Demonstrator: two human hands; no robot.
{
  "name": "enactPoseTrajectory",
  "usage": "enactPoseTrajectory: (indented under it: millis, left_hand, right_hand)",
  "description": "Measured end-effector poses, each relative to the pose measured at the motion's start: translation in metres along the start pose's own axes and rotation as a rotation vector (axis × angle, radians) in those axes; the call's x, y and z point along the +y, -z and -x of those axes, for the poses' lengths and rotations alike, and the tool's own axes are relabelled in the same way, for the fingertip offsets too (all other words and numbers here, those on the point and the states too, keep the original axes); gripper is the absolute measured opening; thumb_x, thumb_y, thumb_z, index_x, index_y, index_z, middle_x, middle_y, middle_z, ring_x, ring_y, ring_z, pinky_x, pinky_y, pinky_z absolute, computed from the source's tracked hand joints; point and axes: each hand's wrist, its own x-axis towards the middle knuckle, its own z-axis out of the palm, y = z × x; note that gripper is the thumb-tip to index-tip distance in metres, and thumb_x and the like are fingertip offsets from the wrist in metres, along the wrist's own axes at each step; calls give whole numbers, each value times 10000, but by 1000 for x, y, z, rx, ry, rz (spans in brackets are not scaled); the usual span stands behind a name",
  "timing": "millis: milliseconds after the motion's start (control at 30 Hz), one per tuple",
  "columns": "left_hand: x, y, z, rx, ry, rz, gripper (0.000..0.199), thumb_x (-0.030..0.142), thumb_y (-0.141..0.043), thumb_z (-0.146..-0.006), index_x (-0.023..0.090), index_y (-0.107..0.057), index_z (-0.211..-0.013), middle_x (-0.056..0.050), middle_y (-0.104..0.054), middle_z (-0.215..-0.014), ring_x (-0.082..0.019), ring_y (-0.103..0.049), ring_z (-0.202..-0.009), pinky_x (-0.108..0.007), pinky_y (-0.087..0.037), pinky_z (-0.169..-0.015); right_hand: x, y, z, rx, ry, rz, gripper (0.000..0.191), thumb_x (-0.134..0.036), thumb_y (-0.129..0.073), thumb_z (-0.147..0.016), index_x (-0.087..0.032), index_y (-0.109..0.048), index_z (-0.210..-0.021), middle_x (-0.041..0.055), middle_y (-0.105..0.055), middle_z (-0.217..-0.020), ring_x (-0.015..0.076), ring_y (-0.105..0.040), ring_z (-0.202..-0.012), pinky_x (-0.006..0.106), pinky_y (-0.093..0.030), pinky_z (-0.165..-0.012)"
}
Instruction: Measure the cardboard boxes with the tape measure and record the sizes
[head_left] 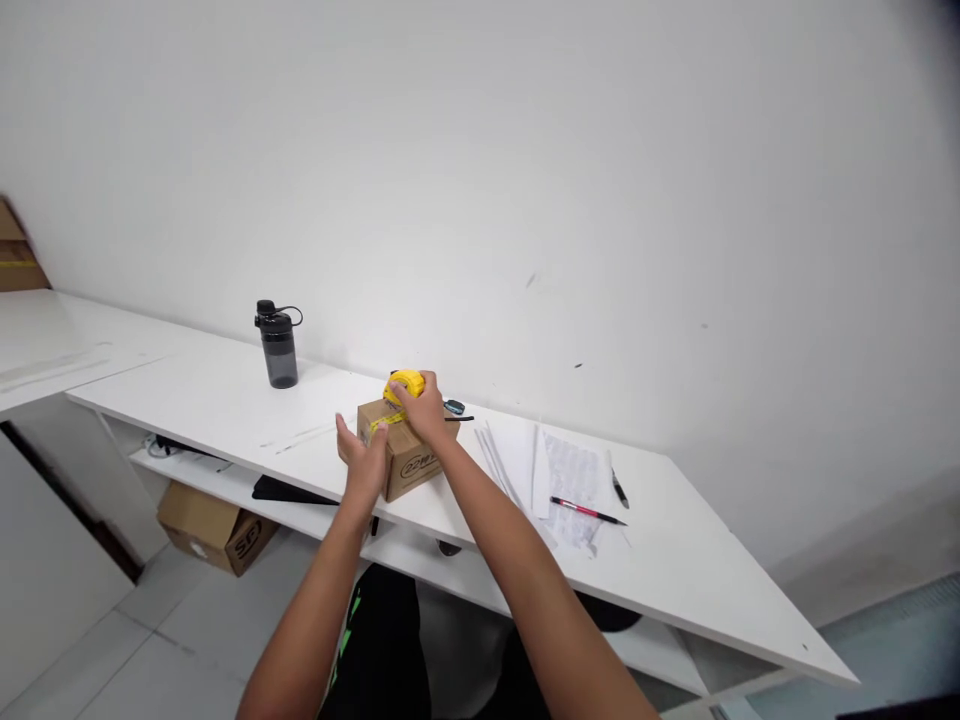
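A small brown cardboard box (pixel 417 462) with handwriting on its front sits at the table's near edge. My right hand (pixel 424 408) is closed around a yellow tape measure (pixel 406 383) above the back of the box top. A short length of yellow tape (pixel 387 422) runs across the box top towards its left edge. At the box's left side is my left hand (pixel 364 462), thumb on the top edge by the tape and fingers spread along the side. Whether it grips the tape's end is too small to tell.
A dark bottle (pixel 280 347) stands on the white table (pixel 202 385) to the left. Glasses (pixel 454 407) lie behind the box. To the right are papers (pixel 577 480), a red pen (pixel 585 511) and a black pen (pixel 619 488). Another carton (pixel 206 522) sits below.
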Motion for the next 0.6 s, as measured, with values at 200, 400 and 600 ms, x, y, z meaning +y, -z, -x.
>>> enactPoseTrajectory:
  millis: [200,400,600]
  left_hand:
    - [14,2,-66,-324,56,162,697,395,-669,-764,154,-470,-1387,-189,-535,-1392,-299,-559,-1242,-442,-437,-1054]
    - [5,6,-79,-467,37,249,624,387,-702,-730,169,-578,-1302,-120,-637,-1264,-240,-638,-1069,-370,-491,-952]
    - [15,11,-82,-558,55,137,511,473,-674,-761,187,-656,-1185,-82,-698,-1133,-226,-648,-956,-352,-510,-864]
  right_hand:
    - [7,-2,-10,-40,-79,156,560,-593,-615,-779,-219,-415,-1145,73,-643,-1016,240,-636,-913,360,-491,-797]
    - [9,-5,-14,-179,57,283,612,-498,-561,-855,-186,-352,-1337,118,-646,-1087,295,-628,-984,421,-480,-861]
    - [7,-5,-12,-285,239,361,619,-335,-534,-884,-219,-292,-1442,159,-480,-1356,277,-559,-1141,429,-459,-949]
